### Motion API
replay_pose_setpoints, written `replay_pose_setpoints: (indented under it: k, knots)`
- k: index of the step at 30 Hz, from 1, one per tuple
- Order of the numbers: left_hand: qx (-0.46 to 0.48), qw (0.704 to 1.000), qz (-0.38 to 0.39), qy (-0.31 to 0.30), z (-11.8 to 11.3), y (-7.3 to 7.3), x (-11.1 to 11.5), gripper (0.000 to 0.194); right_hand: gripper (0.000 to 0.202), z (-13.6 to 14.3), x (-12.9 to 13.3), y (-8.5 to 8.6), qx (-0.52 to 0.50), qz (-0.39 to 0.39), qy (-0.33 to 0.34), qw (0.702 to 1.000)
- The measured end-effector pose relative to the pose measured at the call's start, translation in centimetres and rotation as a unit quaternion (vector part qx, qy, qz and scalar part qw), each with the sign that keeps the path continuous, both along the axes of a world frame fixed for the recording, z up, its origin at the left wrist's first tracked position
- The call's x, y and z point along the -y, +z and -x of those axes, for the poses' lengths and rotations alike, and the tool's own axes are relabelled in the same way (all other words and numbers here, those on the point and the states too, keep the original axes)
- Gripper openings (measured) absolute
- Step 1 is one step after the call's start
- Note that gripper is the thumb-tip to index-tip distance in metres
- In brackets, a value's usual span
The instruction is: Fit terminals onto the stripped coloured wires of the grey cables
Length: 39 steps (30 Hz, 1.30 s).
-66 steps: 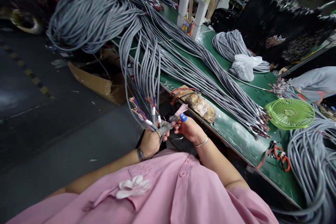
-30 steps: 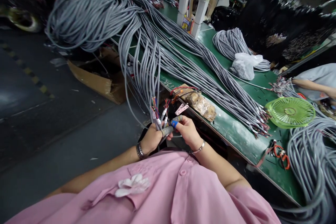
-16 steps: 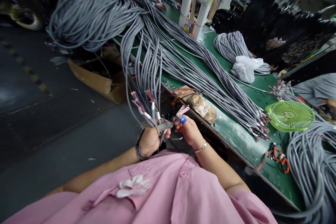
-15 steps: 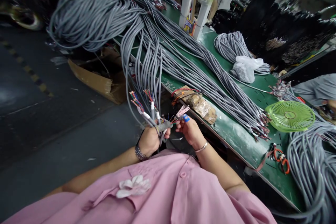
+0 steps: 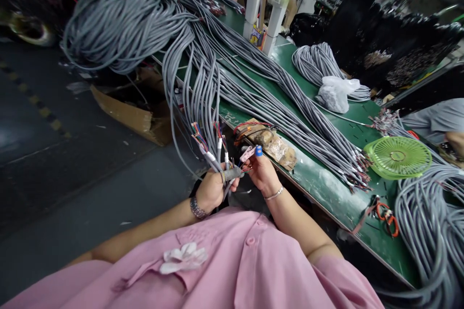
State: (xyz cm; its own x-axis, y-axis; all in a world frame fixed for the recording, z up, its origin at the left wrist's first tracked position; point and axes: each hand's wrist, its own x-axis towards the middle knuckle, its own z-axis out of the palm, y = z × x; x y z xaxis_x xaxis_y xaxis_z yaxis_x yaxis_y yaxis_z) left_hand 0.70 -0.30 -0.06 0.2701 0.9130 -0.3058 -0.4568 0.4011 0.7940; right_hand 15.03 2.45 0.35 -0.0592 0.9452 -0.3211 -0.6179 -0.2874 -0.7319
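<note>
My left hand (image 5: pixel 213 190) is closed around several grey multi-core cables (image 5: pixel 219 164), its thumb in a grey cover. Their stripped ends point away from me, with coloured wires (image 5: pixel 198 136) fanning out above white bands. Just to the right, my right hand (image 5: pixel 264 176) pinches the thin coloured wires (image 5: pixel 246 168) of one cable end near the left thumb. A blue cover sits on a right-hand fingertip. Beside those fingers is a pink clip-like piece (image 5: pixel 248 153); whether the hand touches it, I cannot tell.
Long grey cable bundles (image 5: pixel 268 91) lie along the green bench (image 5: pixel 315 178). A green fan (image 5: pixel 398 157), orange-handled scissors (image 5: pixel 387 218) and a taped brown bundle (image 5: pixel 277 147) rest there too. A cardboard box (image 5: pixel 126 116) stands on the floor at left. Another person's grey sleeve (image 5: pixel 435 118) shows at right.
The cable ends in my left hand have swung right and more upright. My right hand's blue-covered fingertip has risen beside the pink piece. The whole view has shifted slightly.
</note>
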Motion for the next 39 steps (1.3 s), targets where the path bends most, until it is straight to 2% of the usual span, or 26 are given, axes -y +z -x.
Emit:
replay_pose_setpoints:
  k: [4, 11, 15, 20, 23, 28, 32, 39]
  knots:
    - [-0.029, 0.999, -0.014, -0.018, -0.1, -0.1, 0.0, 0.018, 0.035, 0.4, 0.0, 0.1, -0.01, 0.006, -0.04, 0.999]
    - [-0.035, 0.999, -0.016, -0.014, 0.2, -0.3, 0.4, 0.017, 0.049, 0.0, 0.2, 0.3, -0.016, 0.023, 0.023, 0.999]
    - [-0.017, 1.0, -0.005, 0.016, 0.4, 0.0, 1.0, 0.015, 0.048, -0.4, 0.4, 0.4, -0.02, 0.029, 0.052, 0.998]
    - [0.003, 0.998, 0.008, 0.061, 0.3, 0.4, 1.0, 0.016, 0.035, -0.1, 0.6, 0.7, 0.026, -0.001, 0.006, 1.0]
    - [0.006, 0.997, 0.011, 0.072, 0.1, 0.4, 0.7, 0.017, 0.041, 0.0, 0.7, 0.5, 0.042, -0.005, -0.006, 0.999]
    - [-0.003, 0.998, 0.008, 0.059, 0.0, 0.1, 0.3, 0.017, 0.052, 0.1, 0.5, -0.4, 0.087, -0.054, -0.001, 0.995]
    - [0.0, 0.999, 0.002, 0.048, 0.0, 0.1, 0.2, 0.016, 0.05, 0.3, -0.1, -0.7, 0.05, -0.035, 0.023, 0.998]
    - [-0.015, 0.999, -0.005, 0.047, -0.3, -0.4, 0.2, 0.016, 0.044, 1.1, -0.5, -0.7, 0.01, -0.038, -0.026, 0.999]
